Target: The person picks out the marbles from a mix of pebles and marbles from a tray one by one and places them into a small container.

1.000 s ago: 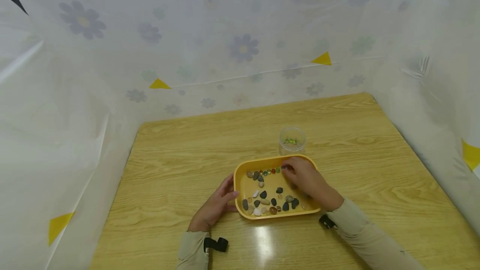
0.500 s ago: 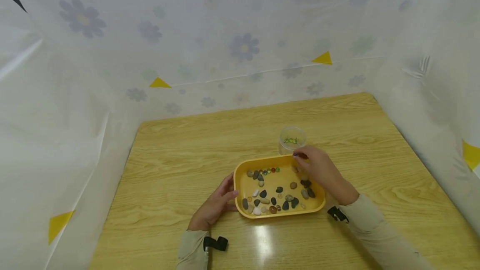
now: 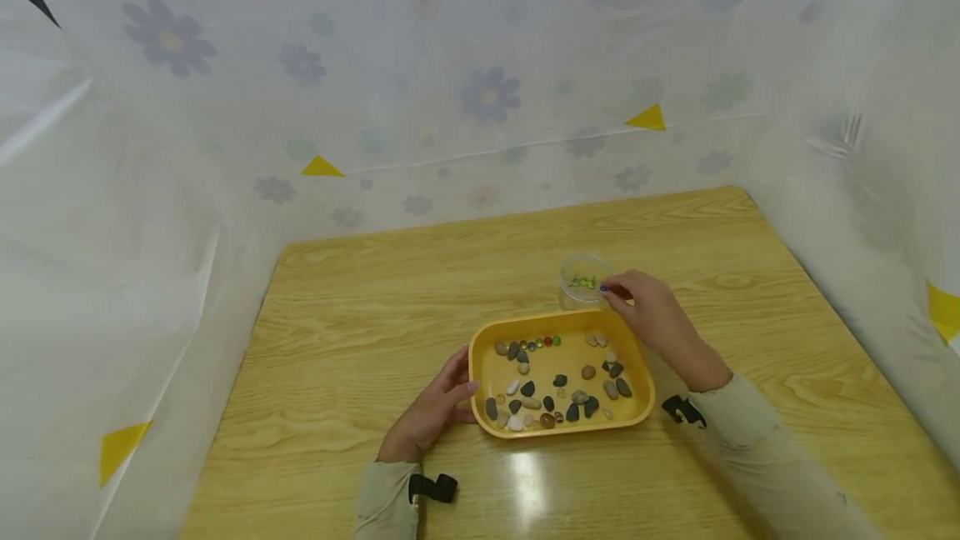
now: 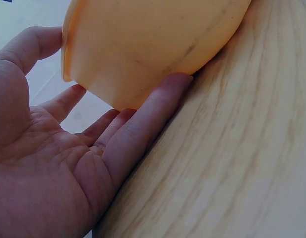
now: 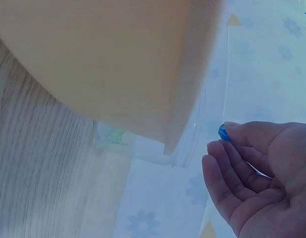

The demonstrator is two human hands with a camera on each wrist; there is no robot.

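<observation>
A yellow rectangular tray [image 3: 573,357] holds stones and glass marbles. My left hand [image 3: 435,407] grips its left end, thumb at the rim; in the left wrist view its fingers [image 4: 145,121] lie against the outer wall [image 4: 143,39]. My right hand [image 3: 656,323] pinches a blue glass marble [image 5: 223,132] between thumb and fingertips. In the head view this hand is beyond the tray's back right corner, fingertips right at the rim of a clear round cup [image 3: 570,300]. Several green marbles [image 3: 583,282] show inside the cup.
Along the tray's back wall runs a short row of coloured marbles [image 3: 548,342]. Grey, brown and white stones [image 3: 592,407] are spread over its floor. The wooden table [image 3: 375,315] is bordered by white flower-printed sheeting [image 3: 420,90].
My right hand has lifted the blue marble out of the tray's back part and carried it right and away over the wall to the cup. The left hand stays on the tray.
</observation>
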